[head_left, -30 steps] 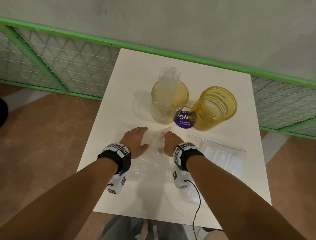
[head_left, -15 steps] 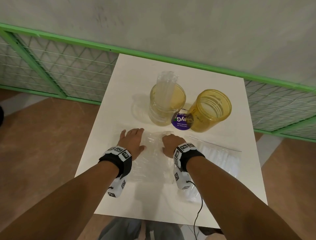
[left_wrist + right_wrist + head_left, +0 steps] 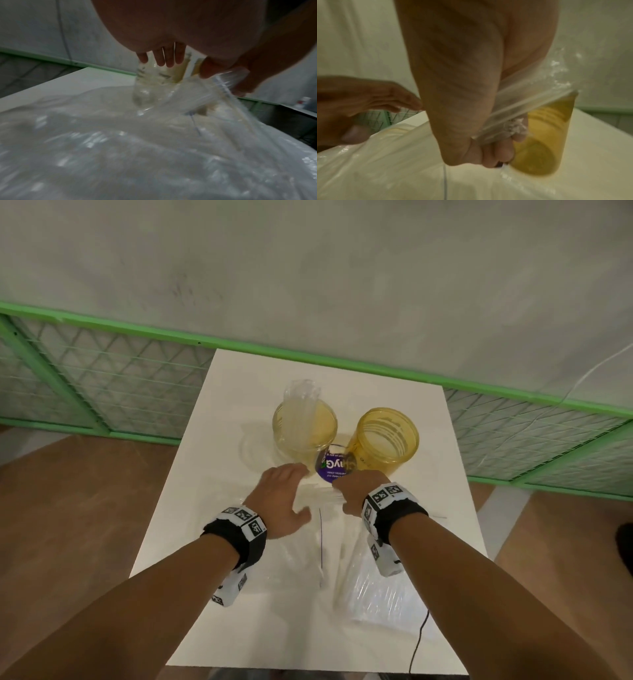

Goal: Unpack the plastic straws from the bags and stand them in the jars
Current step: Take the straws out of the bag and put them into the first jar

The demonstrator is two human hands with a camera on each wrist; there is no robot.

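- Change from the earlier head frames: both hands have been carried forward from the middle of the surface (image 3: 239,392) to just before the jars; the bag mouth has been lifted off the surface with them
- Right hand (image 3: 356,491): fingers curled and clamped on the bunched mouth of the clear bag (image 3: 513,108), held just in front of the amber jar (image 3: 387,440)
- Left hand (image 3: 281,498): fingers nearly straight and spread, gripping nothing; fingertips (image 3: 168,59) are seen close to the paler jar (image 3: 305,426); contact cannot be told
- Straws (image 3: 301,405): one clear bundle is already stood in the paler jar, leaning toward the far rim; whether any straws lie in the lifted bag cannot be told through the blur
- Second bag (image 3: 383,594): lies flat at the near right of the surface, apparently holding straws, untouched
- Handling, as judged: straws light, thin, smooth, apt to slide and scatter, best taken as a bundle round the middle; bag film soft, slippery, shapeless, best held at the stiffer mouth strip
- Surroundings: a purple-labelled round item (image 3: 330,469) lies between the jar bases; a green mesh rail (image 3: 102,402) runs behind
- Obstruction, as judged: the jars stand close together and look light; a dragged bag could tip them
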